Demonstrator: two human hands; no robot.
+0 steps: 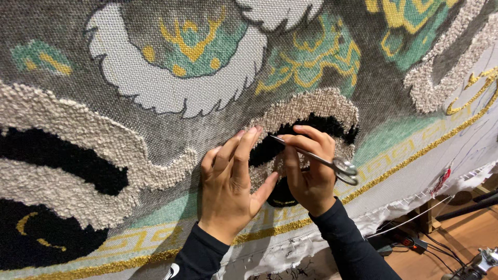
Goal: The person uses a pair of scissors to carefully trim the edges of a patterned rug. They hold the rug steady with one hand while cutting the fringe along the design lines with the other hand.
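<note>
Sleeves: two black sleeves [346,243] rise from the bottom edge of the frame, nearest the camera, one to each hand.
Left hand: the left hand [230,179] lies flat and open in the middle of the frame, fingers straight and close together, fingertips pressed on the rug just left of the black tufted patch [316,127].
Right hand: the right hand [309,166] is closed around a pair of small steel scissors [316,158], just right of the left hand.
Scissors: the blades point up and left, the tips at the edge of the black tufted patch; the finger loops stick out to the right of the hand.
Rug: a large tufted rug [155,129] on grey mesh backing fills most of the frame, stretched upright.
Pile: beige looped bands [67,135] curve across the left and around the black patch at centre; more black pile sits at lower left.
Pattern: untufted white, green and yellow printed shapes fill the upper part.
Border: a gold tufted line [404,161] runs from lower left up to the right edge.
Floor: a wooden floor [441,254] with dark cables shows in the lower right corner.
</note>
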